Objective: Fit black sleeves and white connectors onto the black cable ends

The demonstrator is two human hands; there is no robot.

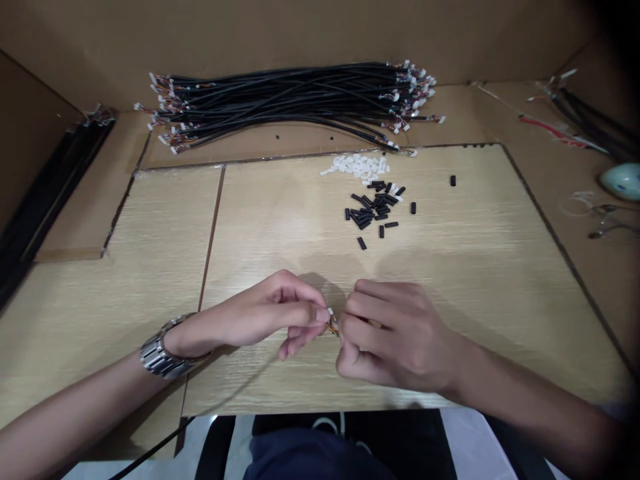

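Both hands, left (270, 313) and right (390, 337), pinch a cable's white connector (331, 312) above the wooden board (500, 280).

One camera sits on the person's head and looks forward and down, close above the near edge of the tabletop (475, 280), seeing across it to the brown cardboard wall (300, 33) at the far side.
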